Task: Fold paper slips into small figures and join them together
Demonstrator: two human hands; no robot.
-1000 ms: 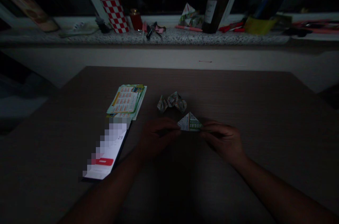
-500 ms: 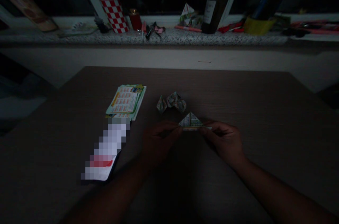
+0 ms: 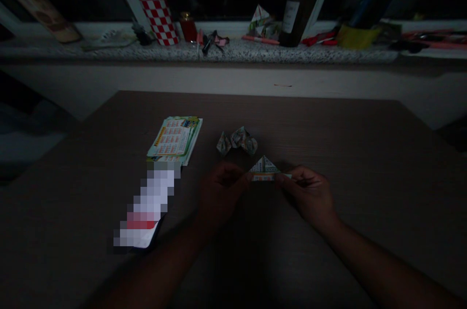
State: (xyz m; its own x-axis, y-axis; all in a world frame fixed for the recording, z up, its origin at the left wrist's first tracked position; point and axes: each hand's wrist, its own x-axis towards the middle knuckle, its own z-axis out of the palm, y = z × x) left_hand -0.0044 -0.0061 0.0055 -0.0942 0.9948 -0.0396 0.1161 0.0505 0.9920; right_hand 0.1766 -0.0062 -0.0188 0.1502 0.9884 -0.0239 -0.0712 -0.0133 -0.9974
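Observation:
A folded printed paper [image 3: 264, 167], with a triangular top and a flat strip along its bottom, is held between both hands over the table. My left hand [image 3: 222, 190] pinches its left end between thumb and fingers. At the right end, my right hand [image 3: 310, 190] pinches it the same way, and a paper tip shows past the thumb. Just beyond lie several small folded paper pieces [image 3: 239, 140], standing in peaks. To the left is a stack of printed paper sheets [image 3: 173, 138] with rows of calendar-like print.
A phone [image 3: 146, 211] with a blurred bright screen lies left of my left forearm on the wooden table [image 3: 346, 138]. Behind, a granite sill [image 3: 233, 56] bears a red-checked bottle [image 3: 158, 14], a dark labelled bottle [image 3: 292, 17], a red jar [image 3: 188, 29] and a yellow container [image 3: 355, 36].
The paper's bottom strip has tilted so that more of its printed face shows. Both hands keep their pinch at its ends. The whole view has shifted very slightly.

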